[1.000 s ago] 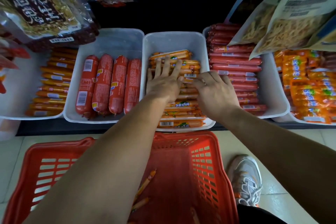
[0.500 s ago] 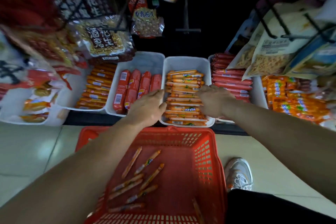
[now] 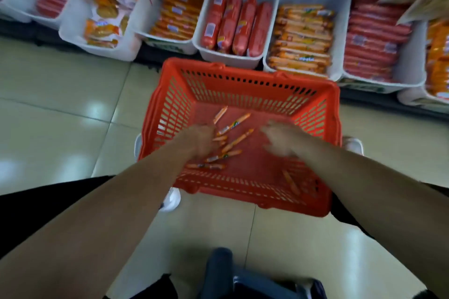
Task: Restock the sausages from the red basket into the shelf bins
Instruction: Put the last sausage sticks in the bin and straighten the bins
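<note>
The shelf (image 3: pixel 379 102) runs along floor level and carries a row of white bins, placed side by side so each product type stays separate. The bin of thin orange sausages (image 3: pixel 302 39) sits just behind the far right corner of the red basket (image 3: pixel 245 85), which suggests the basket is set on the tiled floor (image 3: pixel 60 104) directly in front of its destination to keep the carry short. Beside it on the left, a bin of thick red sausages (image 3: pixel 237 24) is only partly filled; further right, a bin of dark red sticks (image 3: pixel 374 39) is well stocked.

Inside the basket, loose thin sausages (image 3: pixel 233 143) lie scattered on the bottom, one more (image 3: pixel 290 181) apart near the right wall.

Both hands are down inside the basket. The left hand (image 3: pixel 200 138) is over the cluster; the right hand (image 3: pixel 279 141) hangs just beside it. Both are motion-blurred, so whether either grip is clenched on a sausage or released cannot be told. Judged step: gathering the next handful.
</note>
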Tool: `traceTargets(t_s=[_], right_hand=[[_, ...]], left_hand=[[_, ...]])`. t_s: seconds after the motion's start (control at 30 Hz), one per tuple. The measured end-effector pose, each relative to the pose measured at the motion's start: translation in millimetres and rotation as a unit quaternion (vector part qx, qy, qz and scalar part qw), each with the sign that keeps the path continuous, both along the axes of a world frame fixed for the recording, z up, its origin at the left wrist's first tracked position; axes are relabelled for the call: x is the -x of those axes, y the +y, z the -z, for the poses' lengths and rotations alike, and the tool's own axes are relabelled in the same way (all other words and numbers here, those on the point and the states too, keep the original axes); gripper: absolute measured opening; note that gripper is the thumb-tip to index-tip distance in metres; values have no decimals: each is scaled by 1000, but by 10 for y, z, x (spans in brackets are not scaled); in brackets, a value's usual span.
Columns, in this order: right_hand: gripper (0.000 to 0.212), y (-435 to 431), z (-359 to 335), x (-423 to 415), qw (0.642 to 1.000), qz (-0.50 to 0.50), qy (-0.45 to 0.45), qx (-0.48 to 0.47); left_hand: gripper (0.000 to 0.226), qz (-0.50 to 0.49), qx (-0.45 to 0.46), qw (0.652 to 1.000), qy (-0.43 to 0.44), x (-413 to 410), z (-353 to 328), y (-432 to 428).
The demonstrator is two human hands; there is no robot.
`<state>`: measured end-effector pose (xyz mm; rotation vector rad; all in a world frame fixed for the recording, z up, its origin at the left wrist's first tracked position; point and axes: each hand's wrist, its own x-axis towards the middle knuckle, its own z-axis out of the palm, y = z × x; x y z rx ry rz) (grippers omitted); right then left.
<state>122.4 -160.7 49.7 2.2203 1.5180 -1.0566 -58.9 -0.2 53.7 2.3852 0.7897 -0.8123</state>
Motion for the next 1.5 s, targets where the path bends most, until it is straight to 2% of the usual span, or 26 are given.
traceTargets(t_s=[0.07,0.17,0.27,0.37,0.5,0.6,0.77,0.83,0.87,0.93,1.03,1.1,1.2,1.37,1.5], right_hand=[[54,-99,366,184,998,42,10,37],[49,-244,747,317,986,128,-34,101],[44,-393,945,367,976,149,-50,149],[39,-510,1106,381,976,166,-6,141],[32,-598,1213,412,958,257,87,94],[28,-526,1192,452,949,284,138,17],[30,-99,1159,457,939,267,183,-112],[34,120,1164,461,942,251,150,-166],[41,222,1161,458,952,224,106,-179],[74,365,1192,432,980,124,19,-153],[136,479,1326,370,998,-15,-12,-66],[152,487,1451,361,996,-66,-40,-37],[147,498,1523,387,992,-84,-81,-53],[94,415,1556,428,970,-129,-108,-174],[96,392,1518,493,981,-130,-85,-120]], left_hand=[[52,-17,19,999,19,69,200,-32],[68,-27,22,999,35,84,470,-36],[73,-51,35,997,52,51,672,-11],[67,-88,48,994,43,9,825,36],[62,-116,55,991,27,60,973,97],[78,-93,27,993,62,158,1063,156],[113,-91,35,992,75,238,1184,206],[120,-98,39,993,60,252,1227,225],[121,-99,37,993,53,256,1250,237],[123,-104,31,993,47,241,1281,254],[130,-72,21,996,44,190,1350,270],[134,-30,11,999,43,176,1409,285],[134,11,-19,999,44,202,1448,323],[141,97,-46,993,51,260,1418,298],[155,159,-50,982,85,287,1464,246]])
